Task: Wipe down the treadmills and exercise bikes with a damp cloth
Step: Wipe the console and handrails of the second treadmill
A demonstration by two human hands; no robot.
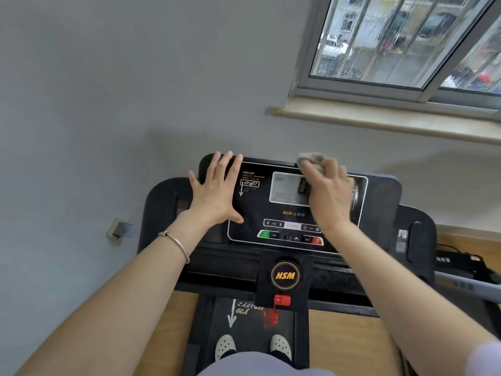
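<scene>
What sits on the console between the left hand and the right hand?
Head view: nothing loose, only console panel between the left hand and the right hand gripping the cloth, bearing printed greeting text and the left part of the grey display.

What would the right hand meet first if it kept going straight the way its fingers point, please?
The right hand grips the cloth at the top edge of the console. Beyond it, probably the grey wall under the window sill, though depth is unclear.

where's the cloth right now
In the head view the cloth is bunched in the right hand at the top edge of the treadmill console, just above the display, right of centre.
</scene>
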